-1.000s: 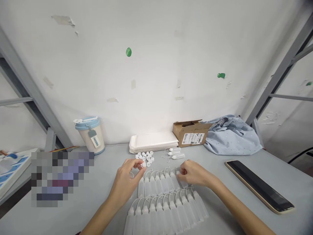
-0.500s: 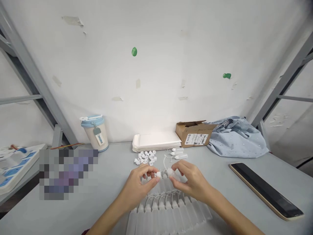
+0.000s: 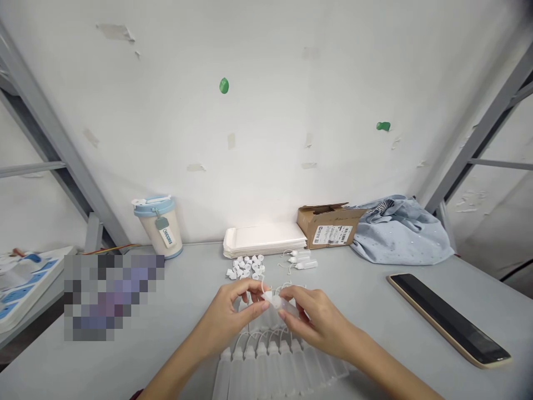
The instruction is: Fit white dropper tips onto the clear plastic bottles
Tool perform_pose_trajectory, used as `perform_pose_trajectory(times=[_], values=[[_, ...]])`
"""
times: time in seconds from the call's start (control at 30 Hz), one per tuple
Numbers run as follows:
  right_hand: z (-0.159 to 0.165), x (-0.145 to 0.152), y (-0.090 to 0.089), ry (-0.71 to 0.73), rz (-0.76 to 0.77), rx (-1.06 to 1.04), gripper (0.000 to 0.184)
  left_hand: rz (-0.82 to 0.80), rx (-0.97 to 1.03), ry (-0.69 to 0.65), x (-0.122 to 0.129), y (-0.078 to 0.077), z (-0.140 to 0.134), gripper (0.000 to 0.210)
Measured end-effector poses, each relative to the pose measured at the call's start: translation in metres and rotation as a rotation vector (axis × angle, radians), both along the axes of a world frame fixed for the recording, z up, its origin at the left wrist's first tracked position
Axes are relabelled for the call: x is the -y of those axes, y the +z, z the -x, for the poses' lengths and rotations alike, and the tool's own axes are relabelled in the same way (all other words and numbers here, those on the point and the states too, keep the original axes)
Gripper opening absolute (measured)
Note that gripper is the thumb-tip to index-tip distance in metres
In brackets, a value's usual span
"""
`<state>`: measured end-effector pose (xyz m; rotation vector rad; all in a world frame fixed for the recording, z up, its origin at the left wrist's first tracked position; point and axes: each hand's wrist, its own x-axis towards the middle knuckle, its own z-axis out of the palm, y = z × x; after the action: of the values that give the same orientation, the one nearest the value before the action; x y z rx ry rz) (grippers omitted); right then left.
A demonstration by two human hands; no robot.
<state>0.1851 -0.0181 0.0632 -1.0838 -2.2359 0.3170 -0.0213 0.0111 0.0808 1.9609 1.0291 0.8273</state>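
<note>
Between the fingertips of my left hand (image 3: 233, 308) is a small white cap (image 3: 268, 296), with a thin pale strap rising beside it. My right hand (image 3: 318, 319) pinches a translucent plastic bottle (image 3: 288, 305), tilted with its mouth towards the left. Cap and bottle mouth meet, or nearly so; whether they are joined I cannot tell. Below my hands lies a row of translucent bottles (image 3: 272, 369) with looped straps at their necks. More bottles lie behind, partly hidden by my fingers. Beyond them sits a pile of loose white caps (image 3: 246, 266).
Several small bottles with white tops (image 3: 306, 265) lie near a stack of white envelopes (image 3: 264, 241). A cardboard box (image 3: 331, 228) and a blue cloth (image 3: 402, 233) stand at the back right. A phone (image 3: 449, 319) is at right, a lidded cup (image 3: 160, 225) at left.
My hands have come together. The bottle in my right hand has moved left to the cap in my left hand. The view has shifted slightly.
</note>
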Motion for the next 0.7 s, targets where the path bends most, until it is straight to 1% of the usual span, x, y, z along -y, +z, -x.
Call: perform_pose_trajectory(times=[0.1, 0.33, 0.43, 0.57, 0.7], values=[[-0.0011, 0.0006, 0.0006, 0.016, 0.091, -0.013, 0.018, 0.008, -0.014, -0.015, 0.0010, 0.0020, 0.0015, 0.015], [-0.0008, 0.0006, 0.0052, 0.061, 0.130, -0.103, 0.024, 0.007, -0.067, -0.034, 0.0043, 0.0013, -0.0005, 0.012], [0.0001, 0.0011, 0.0061, 0.050, 0.177, -0.138, 0.025, 0.010, -0.072, -0.035, 0.0059, 0.0014, -0.0018, 0.013], [0.0006, 0.0018, 0.0056, 0.007, 0.256, -0.177, 0.023, 0.058, -0.056, -0.038, 0.0074, 0.0014, -0.0023, 0.015], [0.0015, 0.0013, 0.0068, 0.025, 0.364, -0.240, 0.023, 0.154, 0.049, -0.058, 0.0070, 0.0002, -0.0031, 0.021]])
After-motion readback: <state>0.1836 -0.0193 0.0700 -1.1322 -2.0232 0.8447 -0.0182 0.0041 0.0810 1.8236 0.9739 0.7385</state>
